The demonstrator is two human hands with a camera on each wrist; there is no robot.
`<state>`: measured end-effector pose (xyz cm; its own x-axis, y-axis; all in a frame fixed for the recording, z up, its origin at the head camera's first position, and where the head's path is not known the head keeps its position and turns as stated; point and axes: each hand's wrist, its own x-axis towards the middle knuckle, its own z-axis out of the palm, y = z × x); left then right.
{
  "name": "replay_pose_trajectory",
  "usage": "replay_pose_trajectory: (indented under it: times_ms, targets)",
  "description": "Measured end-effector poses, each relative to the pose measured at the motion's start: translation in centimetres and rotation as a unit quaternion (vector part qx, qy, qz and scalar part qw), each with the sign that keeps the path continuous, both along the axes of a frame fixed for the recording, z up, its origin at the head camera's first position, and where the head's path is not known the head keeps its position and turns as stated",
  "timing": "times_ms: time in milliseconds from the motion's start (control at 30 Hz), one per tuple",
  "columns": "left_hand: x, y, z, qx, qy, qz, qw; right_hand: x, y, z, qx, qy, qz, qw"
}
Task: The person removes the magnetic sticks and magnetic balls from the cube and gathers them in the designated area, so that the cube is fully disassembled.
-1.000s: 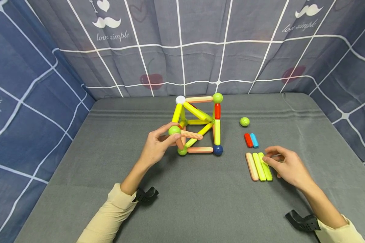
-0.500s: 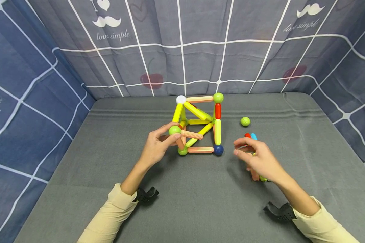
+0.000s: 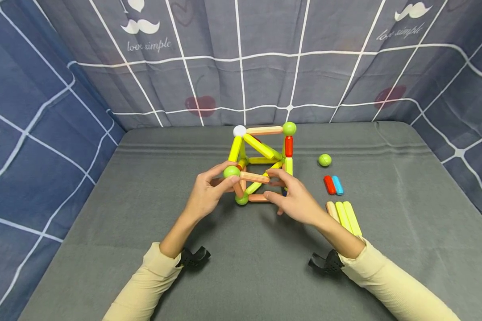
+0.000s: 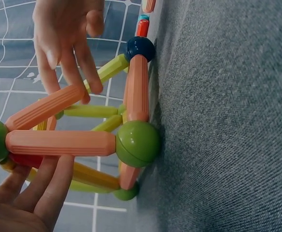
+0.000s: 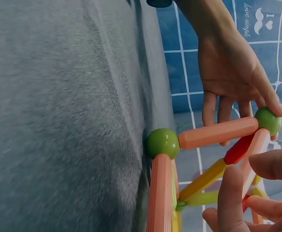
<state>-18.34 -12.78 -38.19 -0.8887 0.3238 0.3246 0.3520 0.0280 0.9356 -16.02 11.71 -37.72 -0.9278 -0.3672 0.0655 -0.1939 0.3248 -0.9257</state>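
Observation:
A magnetic stick-and-ball frame (image 3: 263, 130) of orange, yellow and red sticks stands at the middle of the table. My left hand (image 3: 209, 191) pinches a green ball (image 3: 231, 171) at its upper front left corner. From that ball an orange stick (image 3: 254, 177) reaches right, its far end joined to no ball. My right hand (image 3: 297, 198) has its fingers loosely extended at this free end, index finger (image 3: 275, 171) right by the tip. A dark blue ball (image 4: 141, 49) at the lower front corner shows in the left wrist view; in the head view the right hand mostly hides it.
Right of the frame lie a loose green ball (image 3: 325, 160), a short red stick (image 3: 329, 185) and a short blue stick (image 3: 338, 185). Nearer are one orange stick (image 3: 332, 211) and two yellow-green sticks (image 3: 352, 218), partly behind the right forearm. Grid-patterned cloth (image 3: 209, 84) surrounds the table.
My right hand has swept left from beside the loose yellow-green sticks to the free end of the orange stick. The left hand has kept its pinch on the green ball.

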Motion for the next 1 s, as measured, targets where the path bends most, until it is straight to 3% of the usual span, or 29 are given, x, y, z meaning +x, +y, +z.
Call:
replay_pose_trajectory:
  times_ms: [233, 533, 1000]
  targets:
    - [0.0, 0.2, -0.1, 0.008, 0.002, -0.001, 1.0, -0.8, -0.8, 0.0, -0.015, -0.01, 0.011, 1.0]
    - [0.1, 0.4, 0.1, -0.011, 0.003, 0.013, 0.9999, -0.5, -0.9, -0.2, 0.0, 0.005, 0.004, 1.0]
    - [0.2, 0.4, 0.1, -0.003, 0.008, 0.014, 0.9999, -0.4, -1.7, -0.6, 0.023, 0.009, -0.007, 1.0]
